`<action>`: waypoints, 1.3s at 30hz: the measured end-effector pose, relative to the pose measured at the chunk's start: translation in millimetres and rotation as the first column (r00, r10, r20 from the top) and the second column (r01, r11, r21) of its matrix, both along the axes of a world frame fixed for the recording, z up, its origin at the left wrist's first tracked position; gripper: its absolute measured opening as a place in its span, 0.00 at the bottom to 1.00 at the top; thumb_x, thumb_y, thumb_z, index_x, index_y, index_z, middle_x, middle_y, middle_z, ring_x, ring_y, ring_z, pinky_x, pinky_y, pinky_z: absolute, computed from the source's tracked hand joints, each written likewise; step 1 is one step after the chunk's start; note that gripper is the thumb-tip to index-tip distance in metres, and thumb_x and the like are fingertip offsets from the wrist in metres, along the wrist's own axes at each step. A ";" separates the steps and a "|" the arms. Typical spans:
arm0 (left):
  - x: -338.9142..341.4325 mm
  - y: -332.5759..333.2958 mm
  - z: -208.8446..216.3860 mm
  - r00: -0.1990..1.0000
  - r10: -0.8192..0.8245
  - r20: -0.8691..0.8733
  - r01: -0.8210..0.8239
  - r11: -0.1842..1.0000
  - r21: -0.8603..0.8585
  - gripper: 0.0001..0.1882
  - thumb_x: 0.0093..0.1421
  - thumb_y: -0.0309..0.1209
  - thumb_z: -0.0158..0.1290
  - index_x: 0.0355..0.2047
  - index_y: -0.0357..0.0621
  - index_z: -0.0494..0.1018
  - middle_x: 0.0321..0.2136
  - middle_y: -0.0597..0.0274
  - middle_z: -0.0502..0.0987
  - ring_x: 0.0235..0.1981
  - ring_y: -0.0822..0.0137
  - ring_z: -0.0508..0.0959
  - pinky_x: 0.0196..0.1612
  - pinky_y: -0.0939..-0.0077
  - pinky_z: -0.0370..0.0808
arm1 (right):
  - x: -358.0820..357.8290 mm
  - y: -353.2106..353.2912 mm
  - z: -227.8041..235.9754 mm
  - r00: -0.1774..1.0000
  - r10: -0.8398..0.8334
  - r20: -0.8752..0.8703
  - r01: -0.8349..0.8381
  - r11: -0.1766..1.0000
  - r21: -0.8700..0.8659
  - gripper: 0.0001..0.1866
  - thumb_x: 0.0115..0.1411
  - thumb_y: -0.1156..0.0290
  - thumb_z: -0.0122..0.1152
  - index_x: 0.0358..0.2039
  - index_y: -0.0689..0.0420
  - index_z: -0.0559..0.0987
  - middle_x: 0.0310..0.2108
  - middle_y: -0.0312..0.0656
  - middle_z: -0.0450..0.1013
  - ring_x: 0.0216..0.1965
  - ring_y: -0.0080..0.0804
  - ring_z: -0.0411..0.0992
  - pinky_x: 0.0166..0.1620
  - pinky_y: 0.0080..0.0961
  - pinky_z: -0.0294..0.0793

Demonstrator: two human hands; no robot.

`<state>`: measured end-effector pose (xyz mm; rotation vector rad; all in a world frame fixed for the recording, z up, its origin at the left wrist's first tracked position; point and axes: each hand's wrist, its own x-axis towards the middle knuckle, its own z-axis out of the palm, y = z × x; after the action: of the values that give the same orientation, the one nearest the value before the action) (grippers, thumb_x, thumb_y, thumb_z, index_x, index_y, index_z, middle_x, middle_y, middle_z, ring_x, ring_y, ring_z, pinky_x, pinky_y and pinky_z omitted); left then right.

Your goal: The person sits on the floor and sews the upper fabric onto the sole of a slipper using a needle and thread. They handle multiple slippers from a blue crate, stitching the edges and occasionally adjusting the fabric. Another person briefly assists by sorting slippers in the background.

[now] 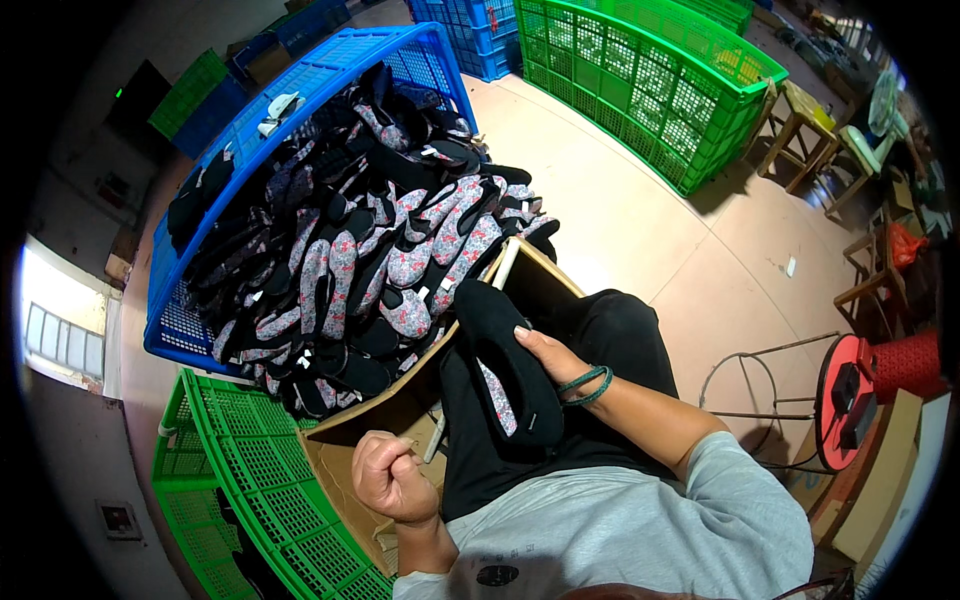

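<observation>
From the head view, the right hand (pixel 548 358) lies over a black shoe (pixel 510 375) resting on the person's lap, fingers curled round its far edge so that it grips the shoe; a strip of flowered lining shows along the shoe's inner side, and green bands sit on that wrist. The left hand (pixel 392 478) is near the body at the lower left, closed into a fist; something thin may be pinched in it, but that cannot be told. It hovers over a cardboard box (pixel 345 450) that stands between the lap and the crates, apart from the shoe. Just beyond the shoe, to the far left, a blue crate (pixel 180 330) is heaped well above its rim with a pile (pixel 370 250) of like shoes, black and flower-patterned, some spilling onto the box edge. A green crate (pixel 240 470) lies near left, below the blue one, and a tall green crate (pixel 650 90) stands far right on the floor (pixel 640 230), seemingly without shoes in it. To the right stand a wire stool (pixel 750 385) and a red spool (pixel 905 365). Judging by this, one shoe is in hand and the great heap is left to handle; no finished stack is visible, so the work looks far from its end.
</observation>
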<state>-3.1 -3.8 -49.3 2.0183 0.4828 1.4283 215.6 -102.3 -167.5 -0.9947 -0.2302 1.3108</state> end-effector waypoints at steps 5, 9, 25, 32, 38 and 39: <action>0.6 -0.2 0.4 1.000 -0.006 -0.005 0.006 1.000 0.002 0.09 0.48 0.16 0.45 0.27 0.38 0.73 0.11 0.65 0.66 0.17 0.68 0.66 0.23 0.75 0.63 | 0.6 1.4 -3.9 1.000 -0.002 -0.008 0.002 1.000 0.005 0.31 0.66 0.45 0.52 0.56 0.59 0.70 0.47 0.40 0.73 0.45 0.26 0.72 0.49 0.23 0.72; 0.5 -0.4 -0.2 1.000 -0.005 -0.010 0.005 1.000 -0.003 0.09 0.48 0.16 0.45 0.27 0.38 0.73 0.12 0.64 0.66 0.17 0.68 0.66 0.23 0.75 0.63 | -0.1 2.1 -4.3 1.000 -0.004 -0.022 0.004 1.000 0.006 0.31 0.66 0.45 0.52 0.57 0.59 0.69 0.47 0.41 0.73 0.45 0.27 0.72 0.49 0.23 0.72; 2.5 -0.6 -0.8 1.000 -0.020 -0.019 0.019 1.000 -0.006 0.09 0.48 0.15 0.46 0.28 0.39 0.73 0.12 0.63 0.66 0.17 0.67 0.67 0.23 0.76 0.63 | 0.5 0.8 -4.1 0.999 0.004 -0.048 -0.003 1.000 0.005 0.31 0.65 0.44 0.53 0.56 0.59 0.70 0.47 0.41 0.73 0.45 0.27 0.72 0.49 0.24 0.72; 11.8 -20.2 -7.2 0.994 -0.106 -0.039 0.084 0.922 -0.378 0.11 0.63 0.20 0.48 0.46 0.31 0.71 0.30 0.60 0.77 0.26 0.75 0.75 0.34 0.79 0.74 | -1.4 2.4 -3.8 1.000 0.012 -0.026 -0.011 0.999 0.040 0.29 0.66 0.47 0.52 0.55 0.59 0.70 0.46 0.39 0.73 0.44 0.24 0.72 0.48 0.22 0.72; 38.8 -22.9 -28.3 0.927 -0.374 -0.013 0.247 0.638 -0.729 0.20 0.65 0.27 0.49 0.55 0.33 0.64 0.47 0.53 0.75 0.49 0.66 0.74 0.54 0.71 0.71 | -5.7 3.8 -16.8 0.997 0.032 0.074 -0.044 0.983 0.179 0.27 0.68 0.51 0.51 0.57 0.60 0.69 0.46 0.38 0.73 0.44 0.22 0.71 0.49 0.21 0.72; 40.7 -23.0 -31.3 0.913 -0.408 0.019 0.279 0.590 -0.758 0.22 0.65 0.29 0.50 0.57 0.32 0.63 0.49 0.52 0.74 0.51 0.65 0.74 0.55 0.71 0.70 | -7.5 3.5 -15.4 0.994 0.026 0.109 -0.049 0.976 0.210 0.27 0.68 0.52 0.52 0.57 0.60 0.69 0.46 0.38 0.72 0.45 0.22 0.71 0.50 0.21 0.71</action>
<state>37.6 -26.9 -80.6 1.4169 0.5842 0.6421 208.1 -98.8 -182.9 -0.8811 -0.4632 1.2398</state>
